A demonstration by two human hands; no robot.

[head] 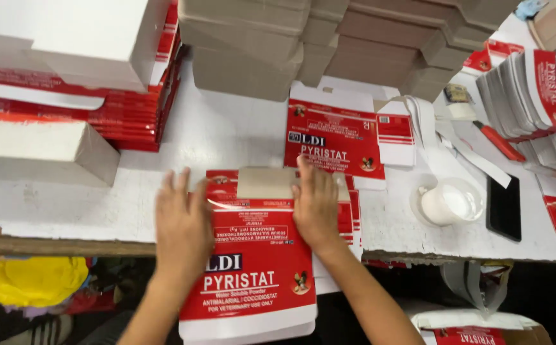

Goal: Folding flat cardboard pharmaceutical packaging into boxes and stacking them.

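The red carton blank (252,268) lies flat under both hands, its long axis running from the person outward across the table's (67,204) near edge, the near half overhanging it. The left hand (185,223) presses its left side, the right hand (316,204) its far right part by the folded brown flap (265,183); fingers spread, gripping nothing. Another printed blank (335,140) lies just beyond, a white cup (447,203) to the right.
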